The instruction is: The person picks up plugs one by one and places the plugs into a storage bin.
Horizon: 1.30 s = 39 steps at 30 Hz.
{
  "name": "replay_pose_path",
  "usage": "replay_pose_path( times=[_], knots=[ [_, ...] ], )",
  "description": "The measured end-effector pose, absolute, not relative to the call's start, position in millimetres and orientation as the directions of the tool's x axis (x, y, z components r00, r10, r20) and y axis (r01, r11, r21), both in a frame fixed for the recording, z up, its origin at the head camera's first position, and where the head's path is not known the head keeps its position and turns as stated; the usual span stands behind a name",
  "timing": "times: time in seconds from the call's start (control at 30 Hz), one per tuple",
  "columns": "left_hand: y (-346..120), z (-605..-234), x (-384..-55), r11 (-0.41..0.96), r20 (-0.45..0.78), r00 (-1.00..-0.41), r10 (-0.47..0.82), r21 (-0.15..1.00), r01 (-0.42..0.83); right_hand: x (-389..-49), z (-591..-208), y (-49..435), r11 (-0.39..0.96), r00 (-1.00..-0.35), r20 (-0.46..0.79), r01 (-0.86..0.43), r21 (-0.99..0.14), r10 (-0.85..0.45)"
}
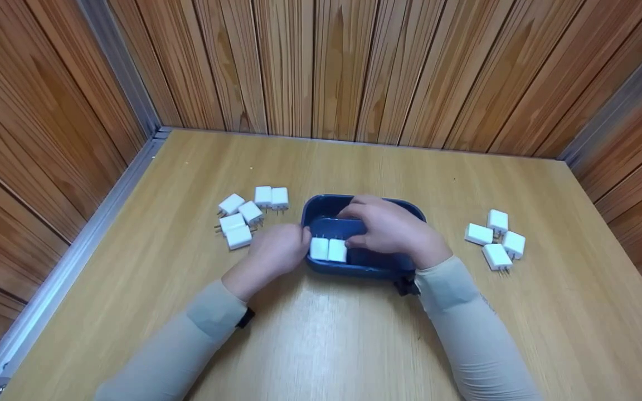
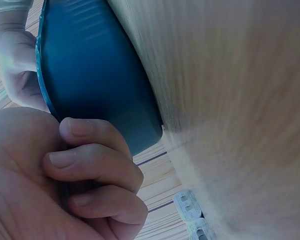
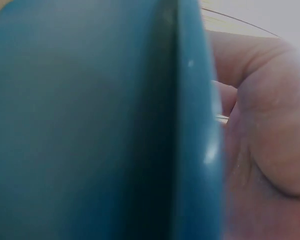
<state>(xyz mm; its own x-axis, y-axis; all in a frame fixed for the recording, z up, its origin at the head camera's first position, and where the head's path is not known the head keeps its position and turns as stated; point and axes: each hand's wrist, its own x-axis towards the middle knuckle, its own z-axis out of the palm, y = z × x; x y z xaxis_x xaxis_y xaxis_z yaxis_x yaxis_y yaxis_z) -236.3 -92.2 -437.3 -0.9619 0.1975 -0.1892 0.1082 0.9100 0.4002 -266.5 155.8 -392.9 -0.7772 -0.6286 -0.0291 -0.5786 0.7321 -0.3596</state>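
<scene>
A dark blue plastic tub (image 1: 365, 270) stands on the table. Inside it, two white charger plugs (image 1: 328, 249) lie side by side at the front left, their prongs pointing to the back. My left hand (image 1: 280, 248) grips the tub's left rim; in the left wrist view its fingers (image 2: 100, 165) are curled by the tub wall (image 2: 90, 65). My right hand (image 1: 390, 225) reaches into the tub over its right part. Its thumb tip is right beside the right-hand plug, and the index finger is spread away from it. The tub wall (image 3: 197, 125) hides the right fingertips in the right wrist view.
Left of the tub, several white charger plugs (image 1: 238, 236) lie in a loose group, with a pair (image 1: 271, 197) behind them. To the right lies another cluster of plugs (image 1: 496, 256). Wood-panelled walls (image 1: 343, 72) close in the table (image 1: 321, 340) at the back and sides.
</scene>
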Motion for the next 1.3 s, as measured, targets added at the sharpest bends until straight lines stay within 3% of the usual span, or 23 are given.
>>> replay_pose_path(
  times=[1.3],
  knots=[
    [-92,-437,-236,0.901,-0.175,-0.964,0.203,0.418,0.114,-272,-373,193,0.789,-0.849,0.019,-0.498,-0.358,-0.527]
  ],
)
